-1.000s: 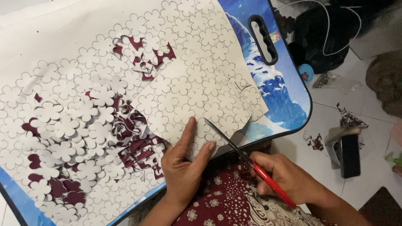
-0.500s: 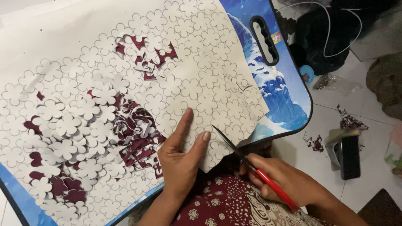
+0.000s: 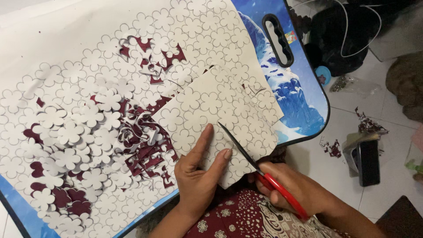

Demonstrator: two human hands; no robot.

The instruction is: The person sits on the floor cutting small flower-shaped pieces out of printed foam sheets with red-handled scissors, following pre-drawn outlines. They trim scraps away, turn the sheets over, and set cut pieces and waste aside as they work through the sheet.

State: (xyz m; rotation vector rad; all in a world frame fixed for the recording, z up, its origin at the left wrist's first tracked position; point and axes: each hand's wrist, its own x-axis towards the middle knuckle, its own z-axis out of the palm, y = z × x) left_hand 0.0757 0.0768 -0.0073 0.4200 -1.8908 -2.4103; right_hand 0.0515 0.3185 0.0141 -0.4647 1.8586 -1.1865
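Left hand (image 3: pixel 198 178) lies flat, fingers unclenched, pinning the flower-printed sheet (image 3: pixel 216 110); right hand (image 3: pixel 293 187) grips red-handled scissors (image 3: pixel 260 169) — blades beside the forefinger; a slip risks nicking it.

Two hands are in view — one left hand (image 3: pixel 198 176) and one right hand (image 3: pixel 293 187) — with one pair of red-handled scissors (image 3: pixel 260 169), one blue lap table (image 3: pixel 299 105), one dark phone (image 3: pixel 368 162), and cut-out paper flowers (image 3: pixel 70 132) too many to count.
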